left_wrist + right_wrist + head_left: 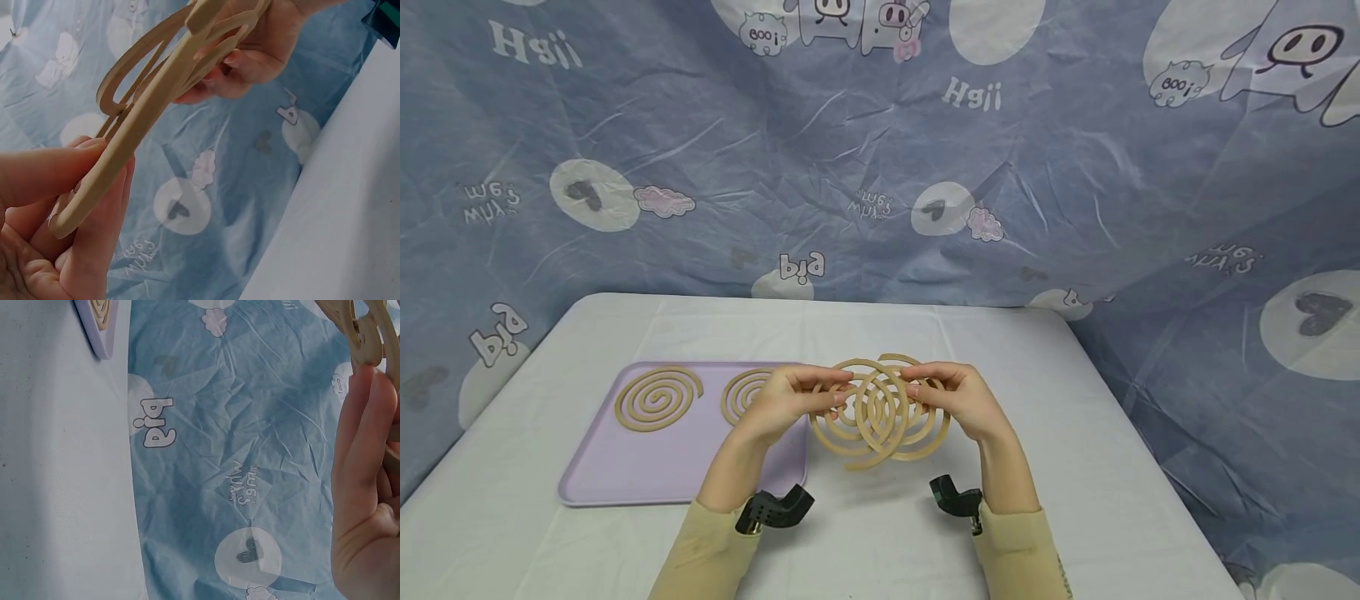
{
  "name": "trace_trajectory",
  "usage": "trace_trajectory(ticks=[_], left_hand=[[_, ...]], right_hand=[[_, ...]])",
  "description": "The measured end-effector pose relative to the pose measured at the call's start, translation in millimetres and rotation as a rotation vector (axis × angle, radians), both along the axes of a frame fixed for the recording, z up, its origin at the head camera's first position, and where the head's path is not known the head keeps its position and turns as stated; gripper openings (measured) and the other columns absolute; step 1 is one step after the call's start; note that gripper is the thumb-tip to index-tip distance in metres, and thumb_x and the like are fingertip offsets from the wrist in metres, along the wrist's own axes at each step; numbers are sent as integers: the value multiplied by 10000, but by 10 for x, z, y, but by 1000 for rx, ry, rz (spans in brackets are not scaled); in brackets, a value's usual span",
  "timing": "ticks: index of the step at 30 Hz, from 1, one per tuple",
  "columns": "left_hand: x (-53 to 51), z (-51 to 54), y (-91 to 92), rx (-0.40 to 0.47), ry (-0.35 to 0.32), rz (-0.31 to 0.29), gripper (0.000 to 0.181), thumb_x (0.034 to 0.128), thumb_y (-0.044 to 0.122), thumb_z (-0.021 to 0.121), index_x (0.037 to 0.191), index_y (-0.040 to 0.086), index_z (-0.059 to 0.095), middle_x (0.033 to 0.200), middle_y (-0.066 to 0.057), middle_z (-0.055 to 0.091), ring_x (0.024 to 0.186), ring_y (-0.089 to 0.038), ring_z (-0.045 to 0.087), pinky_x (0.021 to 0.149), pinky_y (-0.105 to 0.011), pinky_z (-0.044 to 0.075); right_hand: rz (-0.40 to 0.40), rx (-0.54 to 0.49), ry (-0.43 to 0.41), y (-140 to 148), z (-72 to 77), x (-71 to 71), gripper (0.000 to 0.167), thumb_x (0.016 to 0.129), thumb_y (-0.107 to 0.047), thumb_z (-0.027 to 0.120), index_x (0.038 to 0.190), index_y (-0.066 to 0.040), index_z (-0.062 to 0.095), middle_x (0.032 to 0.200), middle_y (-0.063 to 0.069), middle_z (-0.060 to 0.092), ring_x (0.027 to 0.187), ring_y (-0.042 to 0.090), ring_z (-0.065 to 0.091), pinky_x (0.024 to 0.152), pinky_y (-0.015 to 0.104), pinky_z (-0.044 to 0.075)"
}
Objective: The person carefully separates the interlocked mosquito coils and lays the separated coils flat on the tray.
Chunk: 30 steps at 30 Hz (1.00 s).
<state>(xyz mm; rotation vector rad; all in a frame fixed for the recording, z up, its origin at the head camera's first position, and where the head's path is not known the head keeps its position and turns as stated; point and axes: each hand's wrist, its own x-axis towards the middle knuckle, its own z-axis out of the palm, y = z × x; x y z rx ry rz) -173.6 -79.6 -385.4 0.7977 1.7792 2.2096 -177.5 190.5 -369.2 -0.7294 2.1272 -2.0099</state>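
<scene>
A pair of tan mosquito coils (pixel 880 457), overlapping and interlaced, is held up above the table between both hands. My left hand (pixel 781 404) pinches the left side of the pair between thumb and fingers. On the other side, my right hand (pixel 958 398) pinches the coils with thumb and fingers. From the left wrist view, the coils (pixel 134 128) appear nearly edge-on, one strip crossing another. Only part of the coils (pixel 369 340) shows at the upper right of the right wrist view, beside the fingers. Where the two spirals cross in the middle, I cannot tell which belongs to which.
A lilac tray (pixel 655 475) lies at the left of the white table (pixel 1075 500). On it rest one whole-looking coil (pixel 658 398) and a second coil (pixel 739 398), partly hidden by the left hand. A blue printed cloth (pixel 850 150) hangs behind the table.
</scene>
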Motion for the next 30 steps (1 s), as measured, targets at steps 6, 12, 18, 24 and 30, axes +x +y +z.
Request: trace_trajectory(ticks=[6,12,18,24,30], left_hand=[[3,-3,32,0,-24,41,340,849,-84,603,1152,-217,522,846,-13,699,693,-105,635,592,-211,530],[11,4,71,19,-69,92,341,835,-107,606,1146,-221,520,852,7,693,681,-93,626,595,-201,532],[19,17,108,38,-97,141,338,824,-126,608,1138,-221,528,875,24,701,689,-87,633,596,-200,537],[20,13,28,-19,-23,43,310,854,-67,611,1128,-197,550,850,3,690,692,-97,623,582,-200,518],[36,26,-49,-91,77,-160,231,854,-42,622,1032,-187,597,768,-71,682,631,-112,629,541,-220,513]], right_hand=[[-66,9,18,-24,14,13,276,850,21,654,1097,137,611,931,9,685,651,125,577,569,237,512],[-124,7,5,-60,31,24,290,857,9,652,1111,141,607,956,-10,678,682,115,587,583,219,513],[-149,0,-5,-63,17,19,295,863,3,648,1125,130,606,970,2,675,693,124,591,592,225,514],[-65,-12,-9,-28,-4,13,230,864,3,647,1085,66,643,943,51,658,703,153,587,594,236,514],[134,19,2,-1,-26,-3,192,877,-13,635,1064,-42,672,879,65,632,638,113,563,563,222,505]])
